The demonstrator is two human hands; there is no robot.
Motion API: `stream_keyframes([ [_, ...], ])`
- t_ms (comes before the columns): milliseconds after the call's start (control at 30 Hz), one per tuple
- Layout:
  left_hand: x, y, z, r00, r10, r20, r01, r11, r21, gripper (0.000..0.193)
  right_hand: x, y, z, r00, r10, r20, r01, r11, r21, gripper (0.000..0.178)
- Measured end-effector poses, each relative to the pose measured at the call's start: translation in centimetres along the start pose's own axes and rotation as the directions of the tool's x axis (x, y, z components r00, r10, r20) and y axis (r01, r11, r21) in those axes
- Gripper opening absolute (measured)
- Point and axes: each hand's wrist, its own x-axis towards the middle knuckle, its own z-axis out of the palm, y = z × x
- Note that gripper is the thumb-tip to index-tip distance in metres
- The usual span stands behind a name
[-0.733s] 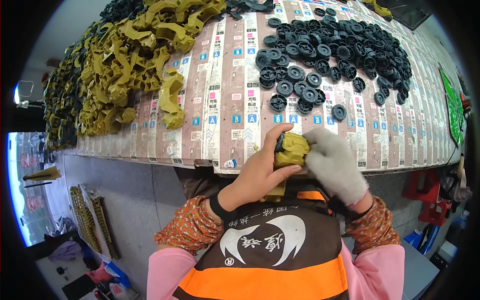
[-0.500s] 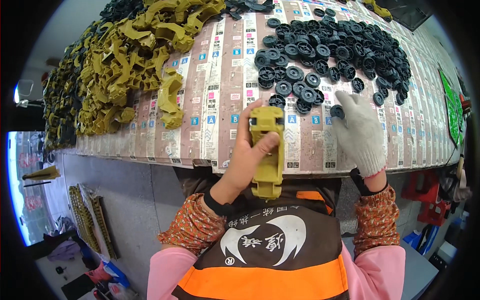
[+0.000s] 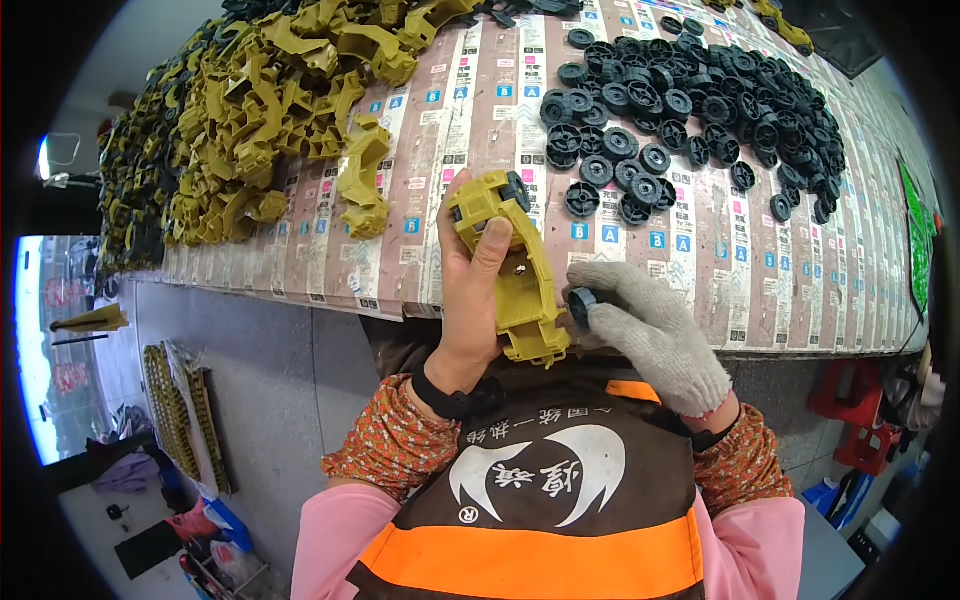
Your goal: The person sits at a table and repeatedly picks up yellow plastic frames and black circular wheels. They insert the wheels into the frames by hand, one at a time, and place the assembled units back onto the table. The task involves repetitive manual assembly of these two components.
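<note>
My bare left hand (image 3: 472,270) is wrapped round a mustard-yellow toy car body (image 3: 530,285), its thumb lying across the upper end. The body is tilted, its hollow side facing up. At the upper end a black wheel (image 3: 517,190) sits on the right side; a dark piece also shows at the left side there. My right hand (image 3: 655,335), in a white knitted glove, pinches a black toy wheel (image 3: 580,305) by the lower right side of the body. A small gap seems to lie between that wheel and the body.
Loose black wheels (image 3: 720,100) are heaped on the table (image 3: 480,130) at the far right. A tall pile of yellow car bodies (image 3: 270,110) covers the left, with one body (image 3: 363,180) at its near edge. Red stools (image 3: 865,450) stand below the table at right.
My right hand has come left and nearer from the wheel heap, bringing a wheel beside the car body. My left hand has tilted the body and shifted it slightly left.
</note>
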Motion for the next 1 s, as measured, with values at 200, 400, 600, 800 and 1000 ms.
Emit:
stream_keyframes([
  [200,-0.4,-0.1,0.2,0.999,0.044,-0.012,-0.044,0.999,0.025,0.073,0.2,-0.1,1.1,0.999,0.021,0.026,-0.022,0.999,0.046,0.042],
  [400,-0.6,0.1,0.4,0.984,0.178,-0.003,-0.178,0.982,0.071,0.079,0.0,0.3,2.1,0.994,0.083,-0.068,-0.070,0.983,0.168,0.041],
  [600,-1.1,0.7,0.6,0.932,0.353,0.084,-0.362,0.921,0.147,0.093,-1.2,-0.1,3.2,0.978,-0.182,-0.104,0.143,0.940,-0.309,0.042],
  [800,-1.8,0.8,1.7,0.829,0.529,0.180,-0.558,0.804,0.207,0.100,-1.5,-0.4,3.1,0.924,-0.379,0.037,0.335,0.761,-0.556,0.071],
  [1000,-2.1,0.2,1.3,0.749,0.627,0.212,-0.656,0.660,0.366,0.095,-0.2,-3.2,3.5,0.985,-0.138,0.103,0.172,0.759,-0.628,0.084],
])
